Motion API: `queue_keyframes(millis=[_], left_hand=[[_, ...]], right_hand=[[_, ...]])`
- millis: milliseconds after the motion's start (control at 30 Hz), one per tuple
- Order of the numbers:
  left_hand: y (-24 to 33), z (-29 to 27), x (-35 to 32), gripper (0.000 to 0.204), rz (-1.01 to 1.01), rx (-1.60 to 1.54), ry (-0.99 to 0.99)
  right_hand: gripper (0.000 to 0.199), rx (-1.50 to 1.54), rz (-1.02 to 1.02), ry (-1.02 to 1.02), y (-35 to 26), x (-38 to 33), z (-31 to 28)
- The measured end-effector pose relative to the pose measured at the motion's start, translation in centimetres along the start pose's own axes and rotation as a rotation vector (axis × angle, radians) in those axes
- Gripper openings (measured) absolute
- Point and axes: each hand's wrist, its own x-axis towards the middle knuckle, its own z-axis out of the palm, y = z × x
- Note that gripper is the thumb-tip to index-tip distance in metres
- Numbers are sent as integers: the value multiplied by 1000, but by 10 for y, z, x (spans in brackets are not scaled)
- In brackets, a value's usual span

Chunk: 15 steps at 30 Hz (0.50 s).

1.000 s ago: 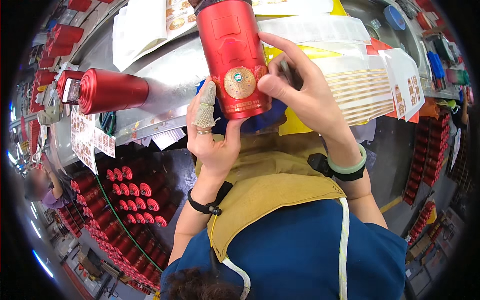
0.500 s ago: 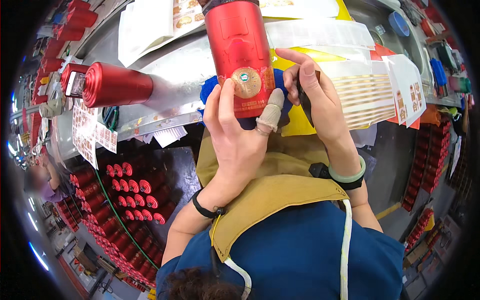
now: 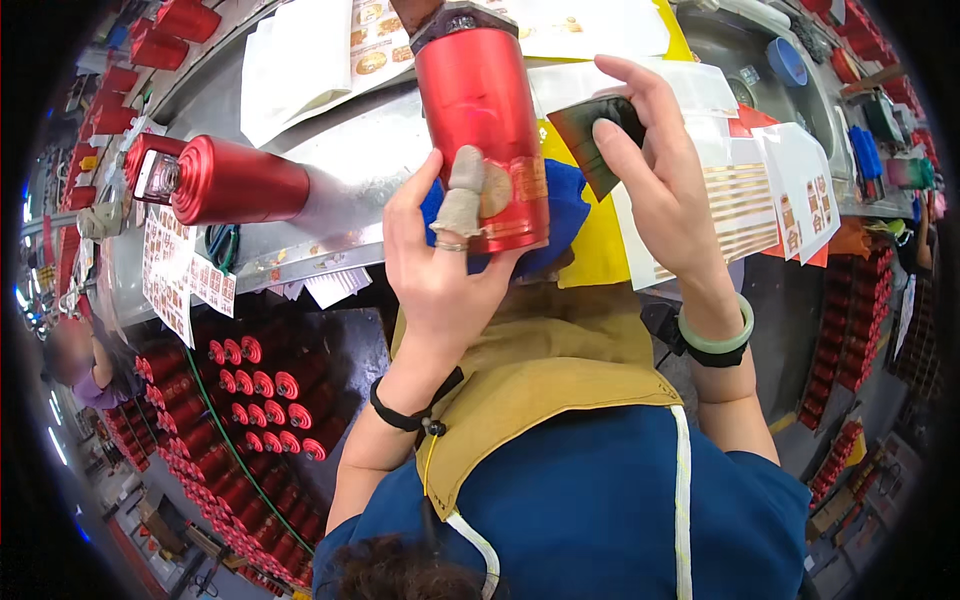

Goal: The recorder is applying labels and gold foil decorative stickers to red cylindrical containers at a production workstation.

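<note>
A shiny red metal cylinder (image 3: 478, 95) lies lengthwise before me on a blue cloth (image 3: 570, 215). Its far end meets a dark fitting (image 3: 465, 18). My left hand (image 3: 440, 285) wraps the near end, fingers along the side and underneath; one finger wears a whitish cloth finger cover (image 3: 462, 195). Beside that finger shows a round gold decal (image 3: 497, 190), blurred. To the right of the cylinder, my right hand (image 3: 665, 185) pinches a thin dark scraper (image 3: 592, 135) between thumb and fingers, apart from the red surface.
Two more red cylinders lie at the left, the nearer one (image 3: 250, 180) on the metal bench (image 3: 345, 215). Decal sheets (image 3: 740, 200) and yellow sheeting (image 3: 600, 245) spread at the right. Below left stand rows of red cylinders (image 3: 265, 385). A blue bowl (image 3: 787, 62) sits far right.
The cylinder has turned, carrying the gold decal rightward. My left fingers have shifted to grip its side. My right hand has drawn away to the right, and the scraper now shows more fully.
</note>
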Motion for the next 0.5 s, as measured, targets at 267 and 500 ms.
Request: queue_keyframes(millis=[267, 500], left_hand=[[-5, -1, -2, 84, -60, -120, 47], [-4, -3, 4, 83, 121, 28, 1]], right_hand=[[31, -535, -410, -324, -31, 22, 16], [30, -808, -726, -118, -20, 52, 0]])
